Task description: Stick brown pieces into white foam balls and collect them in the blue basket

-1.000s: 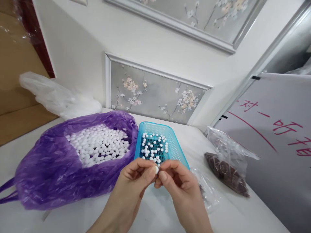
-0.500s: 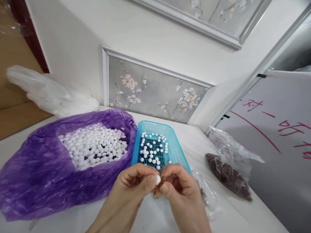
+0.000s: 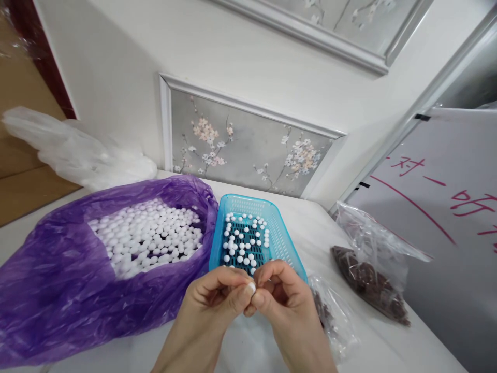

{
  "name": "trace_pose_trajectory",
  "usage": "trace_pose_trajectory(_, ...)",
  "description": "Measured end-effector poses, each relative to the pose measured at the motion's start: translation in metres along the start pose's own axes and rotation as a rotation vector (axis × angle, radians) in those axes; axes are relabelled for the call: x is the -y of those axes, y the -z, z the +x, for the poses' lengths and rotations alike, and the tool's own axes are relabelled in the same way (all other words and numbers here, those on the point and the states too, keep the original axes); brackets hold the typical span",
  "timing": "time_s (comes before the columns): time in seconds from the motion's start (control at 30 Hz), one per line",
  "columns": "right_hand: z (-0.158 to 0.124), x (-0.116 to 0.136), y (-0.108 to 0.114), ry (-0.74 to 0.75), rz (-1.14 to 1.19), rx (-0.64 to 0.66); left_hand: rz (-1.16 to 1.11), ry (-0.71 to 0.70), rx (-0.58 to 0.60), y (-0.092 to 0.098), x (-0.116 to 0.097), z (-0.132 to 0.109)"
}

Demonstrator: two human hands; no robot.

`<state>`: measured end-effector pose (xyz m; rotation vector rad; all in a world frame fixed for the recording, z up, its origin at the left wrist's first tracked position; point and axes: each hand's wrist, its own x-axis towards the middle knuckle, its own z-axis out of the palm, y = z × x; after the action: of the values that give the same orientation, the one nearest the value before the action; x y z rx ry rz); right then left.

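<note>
Between the thumb and forefinger of my left hand (image 3: pixel 223 295) is a small white ball (image 3: pixel 252 286), gripped at its side. My right hand (image 3: pixel 281 295) is closed in a pinch right against the ball; whatever its fingertips hold is too small or hidden to name. Both hands are over the near end of a blue plastic basket (image 3: pixel 285 233), where many similar white balls lie spread on the slotted bottom. To the left, a purple plastic bag (image 3: pixel 58 259) lies open, filled with loose white balls (image 3: pixel 143 233).
A clear bag of brown pieces (image 3: pixel 368 282) stands at the right. Another clear bag (image 3: pixel 336 321) lies partly behind my right hand. White plastic bags (image 3: pixel 85 155) rest at the back left. Behind the white table are a framed flower panel (image 3: pixel 252 145) and a whiteboard (image 3: pixel 435 223).
My fingertips have drawn closer together around the ball, and less of it shows. The view has shifted slightly; the basket and bags stay in place.
</note>
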<state>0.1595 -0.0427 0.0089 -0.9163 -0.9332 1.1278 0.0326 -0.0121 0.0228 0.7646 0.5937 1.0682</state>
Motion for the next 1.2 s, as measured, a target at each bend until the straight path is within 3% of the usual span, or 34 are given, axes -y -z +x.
trace_pose_trajectory(0.27,0.001,0.000,-0.003,0.015,-0.084,-0.100,-0.004,-0.010,-0.039,0.002,0.007,0.004)
trace_pose_trajectory(0.5,-0.001,-0.001,-0.001,0.041,0.156,0.053,-0.096,0.069,-0.004,-0.005,-0.007,0.000)
trace_pose_trajectory(0.87,-0.004,0.004,-0.002,0.065,0.146,0.042,-0.037,-0.015,-0.129,-0.022,-0.012,-0.011)
trace_pose_trajectory(0.97,-0.003,0.005,-0.001,0.063,0.125,0.043,-0.008,-0.020,-0.112,-0.020,-0.012,-0.011)
trace_pose_trajectory(1.1,-0.008,0.011,0.009,0.134,-0.094,-0.067,0.241,-0.088,-0.077,-0.010,-0.008,0.004)
trace_pose_trajectory(1.2,-0.019,0.020,0.026,0.230,-0.466,-0.253,0.654,-0.288,-0.027,-0.006,-0.004,0.027)
